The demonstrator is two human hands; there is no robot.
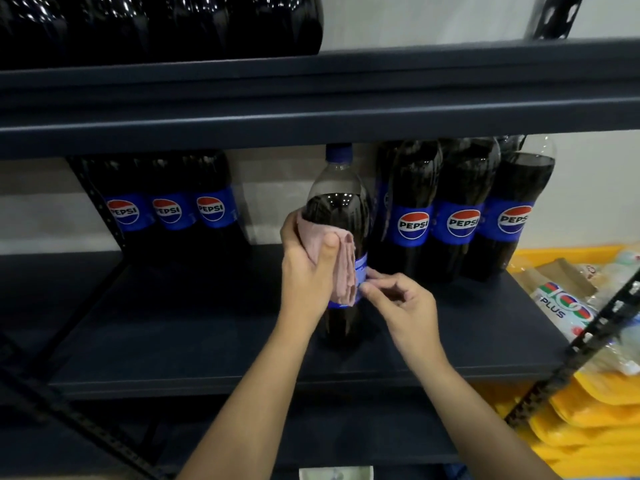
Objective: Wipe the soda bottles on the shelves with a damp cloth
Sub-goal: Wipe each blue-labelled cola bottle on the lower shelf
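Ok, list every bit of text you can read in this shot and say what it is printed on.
"PEPSI": labels of the three bottles at left.
"PEPSI": labels of the three bottles at right.
"100 PLUS": the pack right of the shelf, partly hidden.
Label of the front bottle, which both hands touch: turned away and covered by the pink cloth, unreadable.

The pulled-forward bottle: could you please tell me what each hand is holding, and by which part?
The left hand grips a pink cloth against the bottle just above its label. The right hand pinches the label's edge with its fingers.
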